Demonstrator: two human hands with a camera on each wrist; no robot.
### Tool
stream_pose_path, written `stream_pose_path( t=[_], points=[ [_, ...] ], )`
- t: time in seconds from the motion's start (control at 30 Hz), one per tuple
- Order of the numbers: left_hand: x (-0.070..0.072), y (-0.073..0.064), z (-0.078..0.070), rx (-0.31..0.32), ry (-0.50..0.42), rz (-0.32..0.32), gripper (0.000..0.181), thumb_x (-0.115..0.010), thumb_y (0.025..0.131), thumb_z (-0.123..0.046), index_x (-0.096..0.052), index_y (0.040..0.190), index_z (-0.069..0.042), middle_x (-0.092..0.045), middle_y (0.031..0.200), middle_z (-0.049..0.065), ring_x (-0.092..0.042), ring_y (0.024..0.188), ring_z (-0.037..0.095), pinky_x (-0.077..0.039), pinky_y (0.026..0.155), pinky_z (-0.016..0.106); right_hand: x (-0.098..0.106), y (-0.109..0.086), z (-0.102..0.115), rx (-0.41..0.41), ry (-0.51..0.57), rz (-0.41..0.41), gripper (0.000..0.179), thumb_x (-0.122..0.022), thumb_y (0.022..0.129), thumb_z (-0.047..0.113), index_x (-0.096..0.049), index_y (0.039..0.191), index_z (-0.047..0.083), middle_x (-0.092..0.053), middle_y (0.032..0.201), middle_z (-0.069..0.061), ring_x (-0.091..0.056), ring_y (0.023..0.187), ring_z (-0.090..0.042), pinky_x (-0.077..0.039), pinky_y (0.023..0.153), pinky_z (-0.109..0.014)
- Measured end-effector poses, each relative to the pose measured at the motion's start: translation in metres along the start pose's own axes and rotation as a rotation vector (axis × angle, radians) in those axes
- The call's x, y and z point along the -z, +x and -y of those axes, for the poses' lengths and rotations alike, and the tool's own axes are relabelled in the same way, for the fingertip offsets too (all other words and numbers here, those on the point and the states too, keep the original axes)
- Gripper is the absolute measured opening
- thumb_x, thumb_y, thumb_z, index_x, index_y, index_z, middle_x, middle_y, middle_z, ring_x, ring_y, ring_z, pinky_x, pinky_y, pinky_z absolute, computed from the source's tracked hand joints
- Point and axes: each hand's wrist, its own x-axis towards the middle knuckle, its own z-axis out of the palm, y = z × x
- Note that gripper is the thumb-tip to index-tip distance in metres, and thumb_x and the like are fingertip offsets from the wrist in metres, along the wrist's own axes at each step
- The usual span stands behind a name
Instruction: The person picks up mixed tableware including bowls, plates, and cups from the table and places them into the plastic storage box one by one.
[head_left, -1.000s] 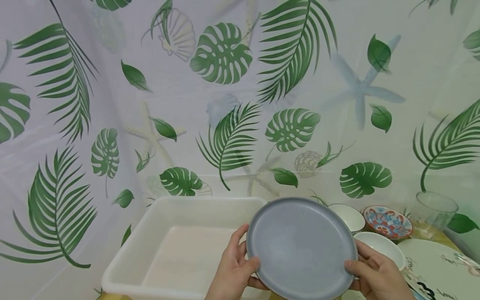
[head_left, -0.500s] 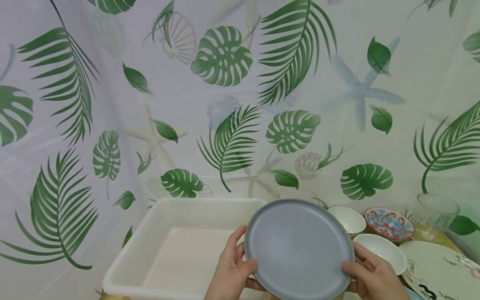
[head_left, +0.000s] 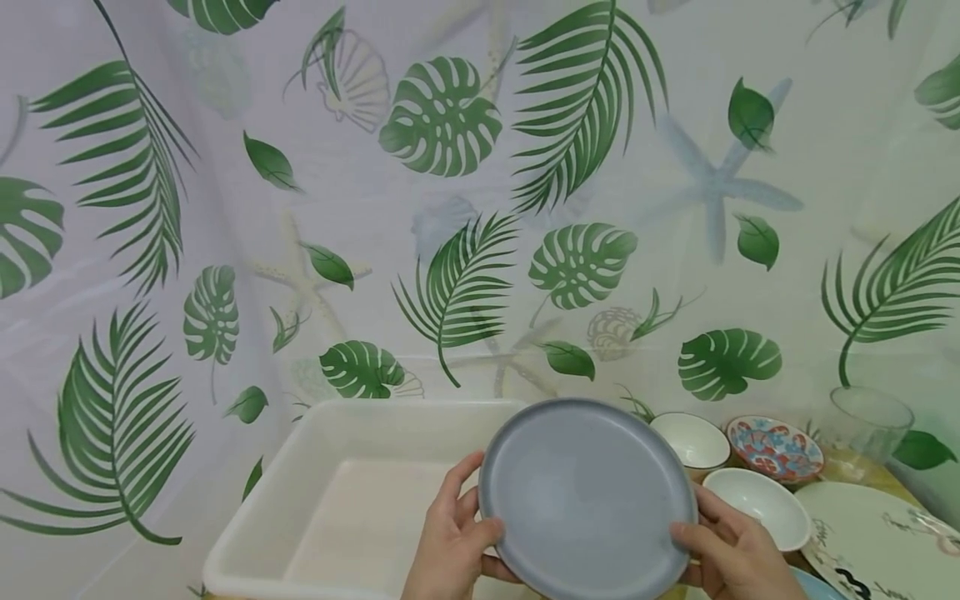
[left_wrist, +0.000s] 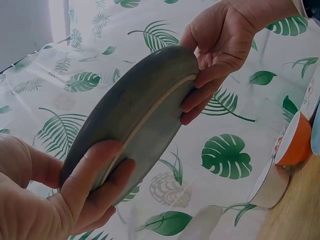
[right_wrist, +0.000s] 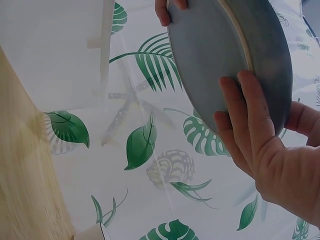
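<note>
Round blue-grey plate with a low raised rim (head_left: 588, 500) is held up between both hands, its upper face toward the head camera, hiding the right side of a white rectangular plastic tub (head_left: 360, 521). The left hand (head_left: 453, 542) grips its left edge, the right hand (head_left: 738, 542) its right edge, thumbs in front, fingers against the underside by the pale foot ring. To the right are a dark-rimmed white bowl (head_left: 690, 440), a red-and-blue patterned bowl (head_left: 776, 450), a plain white bowl (head_left: 757, 508) and a clear glass tumbler (head_left: 870, 421).
</note>
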Motion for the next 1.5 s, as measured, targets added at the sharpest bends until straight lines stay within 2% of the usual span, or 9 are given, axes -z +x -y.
stream_pose_path(
  t=[0.13, 0.33, 0.5, 0.63, 0.73, 0.87, 1.1, 1.3, 1.5],
  points=[
    [0.003, 0.0, -0.001, 0.008, -0.019, -0.023, 0.087, -0.052, 0.079, 0.012, -0.018, 0.157, -0.009, -0.052, 0.137, 0.023, -0.069, 0.088, 0.04, -0.057, 0.059, 0.055, -0.006, 0.0, 0.0, -0.016, 0.002, -0.028, 0.076, -0.048, 0.104, 0.009, 0.006, 0.156, -0.002, -0.059, 0.122, 0.013, -0.068, 0.105, -0.021, -0.057, 0.085, -0.047],
    [0.009, -0.002, -0.006, -0.001, -0.046, -0.031, 0.087, -0.052, 0.08, 0.013, -0.018, 0.157, -0.009, -0.053, 0.136, 0.023, -0.069, 0.092, 0.041, -0.056, 0.06, 0.057, -0.015, 0.001, 0.001, -0.034, -0.005, -0.015, 0.076, -0.048, 0.104, 0.011, 0.005, 0.157, -0.002, -0.055, 0.131, 0.008, -0.067, 0.107, -0.02, -0.056, 0.088, -0.047],
    [0.015, -0.004, -0.011, -0.014, -0.047, -0.025, 0.087, -0.051, 0.079, 0.015, -0.018, 0.157, -0.007, -0.055, 0.132, 0.022, -0.069, 0.09, 0.038, -0.056, 0.06, 0.057, -0.018, 0.004, -0.005, 0.015, 0.037, 0.046, 0.075, -0.046, 0.105, 0.01, 0.008, 0.156, -0.001, -0.055, 0.129, 0.014, -0.066, 0.109, -0.02, -0.056, 0.088, -0.047],
    [0.019, -0.005, -0.015, -0.022, -0.035, -0.034, 0.087, -0.051, 0.079, 0.014, -0.019, 0.156, -0.007, -0.055, 0.132, 0.023, -0.07, 0.089, 0.036, -0.056, 0.06, 0.057, -0.021, 0.005, -0.01, 0.066, 0.131, 0.122, 0.056, -0.042, 0.106, 0.01, -0.024, 0.157, 0.026, -0.06, 0.127, 0.015, -0.066, 0.11, -0.022, -0.056, 0.088, -0.048],
    [0.023, -0.005, -0.017, -0.03, -0.024, -0.041, 0.085, -0.051, 0.08, 0.014, -0.019, 0.156, -0.007, -0.053, 0.136, 0.025, -0.069, 0.092, 0.037, -0.056, 0.061, 0.056, -0.025, 0.005, -0.01, 0.045, 0.163, 0.135, 0.056, -0.042, 0.107, 0.012, -0.022, 0.157, 0.031, -0.062, 0.127, 0.012, -0.066, 0.111, -0.023, -0.055, 0.09, -0.048],
    [0.028, -0.006, -0.019, -0.049, -0.013, -0.051, 0.084, -0.051, 0.082, 0.014, -0.019, 0.156, -0.007, -0.049, 0.139, 0.027, -0.069, 0.094, 0.038, -0.057, 0.061, 0.055, -0.034, 0.005, -0.006, -0.025, 0.131, 0.098, 0.076, -0.044, 0.107, 0.019, 0.012, 0.158, 0.009, -0.06, 0.128, 0.012, -0.066, 0.111, -0.022, -0.053, 0.093, -0.049],
    [0.036, -0.008, -0.022, -0.082, -0.007, -0.082, 0.082, -0.05, 0.084, 0.013, -0.016, 0.156, -0.007, -0.046, 0.143, 0.029, -0.071, 0.09, 0.035, -0.058, 0.06, 0.049, -0.046, 0.007, -0.007, -0.063, 0.11, 0.125, 0.078, -0.045, 0.107, 0.021, 0.013, 0.158, 0.013, -0.06, 0.13, 0.007, -0.067, 0.11, -0.024, -0.053, 0.092, -0.049],
    [0.043, -0.01, -0.026, -0.108, -0.01, -0.111, 0.079, -0.049, 0.087, 0.013, -0.016, 0.156, -0.007, -0.044, 0.144, 0.03, -0.072, 0.088, 0.033, -0.059, 0.061, 0.046, -0.064, 0.01, -0.011, -0.051, 0.05, 0.099, 0.078, -0.048, 0.106, 0.024, 0.01, 0.16, 0.02, -0.05, 0.144, -0.015, -0.068, 0.108, -0.03, -0.056, 0.086, -0.051],
    [0.049, -0.011, -0.03, -0.111, -0.011, -0.178, 0.077, -0.047, 0.087, 0.014, -0.019, 0.156, -0.009, -0.047, 0.143, 0.027, -0.073, 0.084, 0.031, -0.06, 0.06, 0.043, -0.081, 0.016, -0.015, -0.032, 0.002, 0.057, 0.083, -0.053, 0.103, 0.023, 0.008, 0.16, 0.028, -0.038, 0.15, -0.025, -0.069, 0.102, -0.033, -0.059, 0.079, -0.045]
  ],
)
